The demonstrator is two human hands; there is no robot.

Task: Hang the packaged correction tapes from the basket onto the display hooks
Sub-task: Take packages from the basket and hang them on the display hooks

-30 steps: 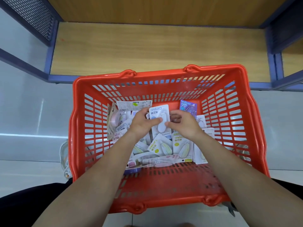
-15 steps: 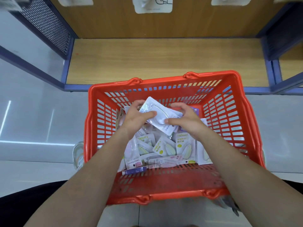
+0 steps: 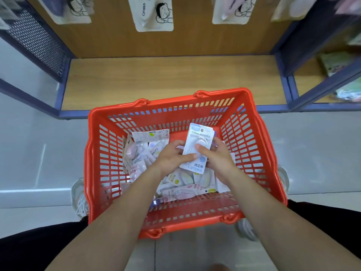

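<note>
1. Holding one correction tape pack [image 3: 200, 136] in both hands, I have it tipped up just above the pile inside the red basket [image 3: 175, 99].
2. My left hand [image 3: 172, 155] pinches the pack's left edge, with the thumb on the front. My right hand [image 3: 218, 159] grips the right side, with the thumb on the clear bubble [image 3: 203, 142] and the fingers behind.
3. I think the pack is very light. The card looks thin, so it would bend if I squeezed hard. The bubble looks smooth, so my thumb could slip on it.
4. The best place to hold is low down on the flat card edges, so the top stays free. I think I see a small hole [image 3: 202, 130] near the top, and a hook would go through there.
5. Under my hands lie many more packs [image 3: 181, 178], all jumbled on top of each other.
6. Past the basket is a wooden shelf [image 3: 166, 81]. Above it are hanging packs [image 3: 154, 14] on the back wall. I cannot see the hooks themselves.
</note>
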